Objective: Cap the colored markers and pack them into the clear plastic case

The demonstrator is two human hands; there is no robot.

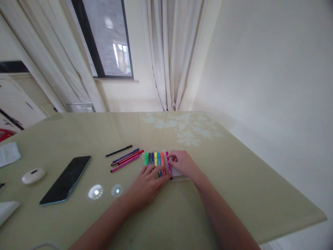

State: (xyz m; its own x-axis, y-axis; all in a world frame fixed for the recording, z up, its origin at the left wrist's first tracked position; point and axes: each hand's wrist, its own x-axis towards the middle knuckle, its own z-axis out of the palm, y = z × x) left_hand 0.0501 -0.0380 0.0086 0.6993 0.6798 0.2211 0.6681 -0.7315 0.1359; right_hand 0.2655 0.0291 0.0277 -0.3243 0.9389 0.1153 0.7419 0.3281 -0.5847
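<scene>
A dark phone (66, 179) lies flat on the green desk (234, 180), a white oval case (33, 175) left of it; cream curtains (171, 52) flank a window (106, 38) behind

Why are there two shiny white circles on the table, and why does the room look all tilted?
In the head view, the two bright spots are glare, apparently lamps mirrored in the glossy pale green table; in the same view the wide lens tilts the dark-framed window and cream curtains; the colourful felt-tip pens in the clear case stay fairly sharp between the left hand and right hand.
</scene>
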